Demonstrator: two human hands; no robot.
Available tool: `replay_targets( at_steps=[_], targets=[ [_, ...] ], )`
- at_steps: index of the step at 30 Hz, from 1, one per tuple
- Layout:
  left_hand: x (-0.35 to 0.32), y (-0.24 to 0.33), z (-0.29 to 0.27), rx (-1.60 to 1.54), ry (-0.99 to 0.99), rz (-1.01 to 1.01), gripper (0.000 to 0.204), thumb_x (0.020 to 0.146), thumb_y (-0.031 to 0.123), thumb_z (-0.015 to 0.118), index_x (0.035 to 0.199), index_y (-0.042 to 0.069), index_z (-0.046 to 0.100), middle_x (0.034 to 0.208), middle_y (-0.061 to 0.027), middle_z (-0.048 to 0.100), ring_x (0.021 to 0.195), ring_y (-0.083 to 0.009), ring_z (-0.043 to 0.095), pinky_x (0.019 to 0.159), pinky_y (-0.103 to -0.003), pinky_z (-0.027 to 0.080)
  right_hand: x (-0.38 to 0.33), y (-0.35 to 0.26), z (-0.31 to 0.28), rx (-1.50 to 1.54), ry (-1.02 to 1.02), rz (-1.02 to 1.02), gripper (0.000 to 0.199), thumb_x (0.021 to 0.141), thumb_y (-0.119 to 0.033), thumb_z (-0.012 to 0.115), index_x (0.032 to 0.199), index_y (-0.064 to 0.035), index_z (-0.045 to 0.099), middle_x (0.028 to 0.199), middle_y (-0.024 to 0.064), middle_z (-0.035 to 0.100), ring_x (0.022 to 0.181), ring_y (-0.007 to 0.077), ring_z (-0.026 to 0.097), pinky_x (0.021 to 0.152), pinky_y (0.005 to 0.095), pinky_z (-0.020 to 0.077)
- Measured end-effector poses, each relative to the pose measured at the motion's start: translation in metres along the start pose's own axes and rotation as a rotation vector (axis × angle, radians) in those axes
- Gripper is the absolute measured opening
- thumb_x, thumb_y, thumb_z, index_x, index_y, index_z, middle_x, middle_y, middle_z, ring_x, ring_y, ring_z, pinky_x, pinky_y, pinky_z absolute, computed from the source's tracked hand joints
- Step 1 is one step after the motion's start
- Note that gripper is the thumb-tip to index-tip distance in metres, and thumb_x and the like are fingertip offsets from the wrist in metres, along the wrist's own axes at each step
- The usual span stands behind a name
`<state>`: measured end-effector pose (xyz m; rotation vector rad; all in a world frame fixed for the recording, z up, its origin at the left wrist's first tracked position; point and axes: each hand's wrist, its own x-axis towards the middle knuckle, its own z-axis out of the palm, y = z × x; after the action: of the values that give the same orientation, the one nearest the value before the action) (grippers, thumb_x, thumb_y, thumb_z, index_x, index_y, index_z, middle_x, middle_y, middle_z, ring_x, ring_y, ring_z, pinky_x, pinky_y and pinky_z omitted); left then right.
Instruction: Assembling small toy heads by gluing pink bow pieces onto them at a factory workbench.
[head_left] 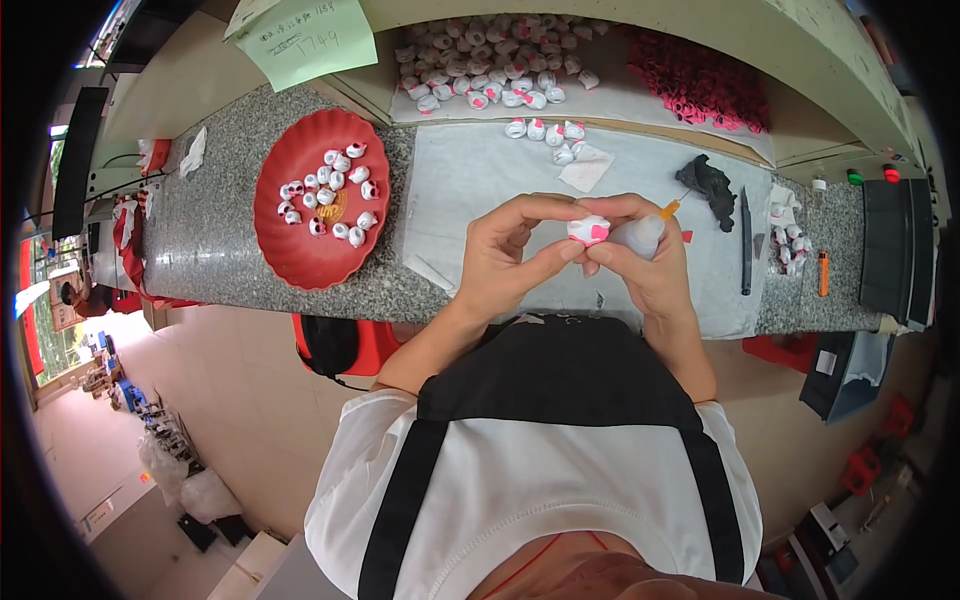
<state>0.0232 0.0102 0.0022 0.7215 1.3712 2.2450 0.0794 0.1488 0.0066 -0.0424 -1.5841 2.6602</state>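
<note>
In front of my chest, above the paper-covered worktop, both hands meet at a small rounded white piece with a pink patch. My left hand pinches it between thumb and fingers. A translucent squeeze bottle with an orange nozzle sits in my right hand, its tip pointing up and right. The fingertips of that same hand also touch the white piece on its right side. Just beyond my hands lie a crumpled white tissue and a short row of similar white pieces.
A red scalloped plate with several white pieces stands at left. The shelf behind holds piled white pieces and pink parts. At right lie a black crumpled cloth, a dark pen-like tool and an orange lighter-like item.
</note>
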Motion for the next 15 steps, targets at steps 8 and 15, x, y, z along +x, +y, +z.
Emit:
replay_targets(
  at_steps=[8,15],
  targets=[
    [-0.0009,-0.0028,0.0002,0.037,0.0,0.06,0.023,0.068,-0.004,0.057,0.09,-0.001,0.052,0.092,-0.0129,0.054,0.086,-0.0168,0.051,0.078,-0.03,0.038,-0.0016,-0.001,0.0023,-0.002,0.019,0.02,0.029,0.066,-0.001,0.058,0.094,0.004,0.05,0.078,0.0104,0.054,0.06,0.014,0.053,0.052,0.0235,0.0433],
    [-0.0009,-0.0024,-0.003,-0.059,-0.016,-0.05,0.024,0.068,-0.003,0.057,0.092,-0.001,0.051,0.094,-0.0131,0.053,0.087,-0.017,0.051,0.078,-0.029,0.039,-0.0015,-0.002,0.003,0.0,0.039,0.022,0.029,0.066,0.0,0.057,0.094,0.0039,0.05,0.078,0.0104,0.054,0.059,0.0136,0.053,0.051,0.0231,0.0433]
  ],
)
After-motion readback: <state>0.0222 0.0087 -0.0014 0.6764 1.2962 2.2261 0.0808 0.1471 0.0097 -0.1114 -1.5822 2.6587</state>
